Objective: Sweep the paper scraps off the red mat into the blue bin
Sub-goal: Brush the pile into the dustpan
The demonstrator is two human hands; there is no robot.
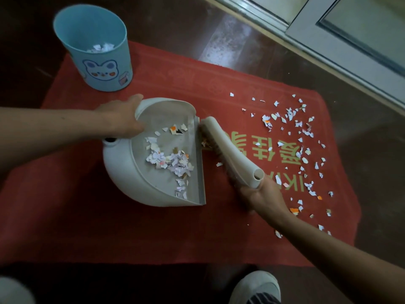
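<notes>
A red mat (109, 227) with gold characters lies on the dark floor. A cream dustpan (122, 172) sits on its middle, holding a pile of paper scraps (171, 160). My left hand (122, 119) grips the dustpan's back rim. My right hand (263, 194) holds the handle of a cream brush (228, 148), whose bristles rest on the mat at the dustpan's lip. Several loose scraps (300, 137) are scattered over the mat's right side. The blue bin (98, 53) stands upright at the mat's far left corner with some scraps inside.
A white door frame (328, 40) runs along the far right. My shoe (256, 286) is at the mat's near edge. Dark wooden floor (274, 62) surrounds the mat.
</notes>
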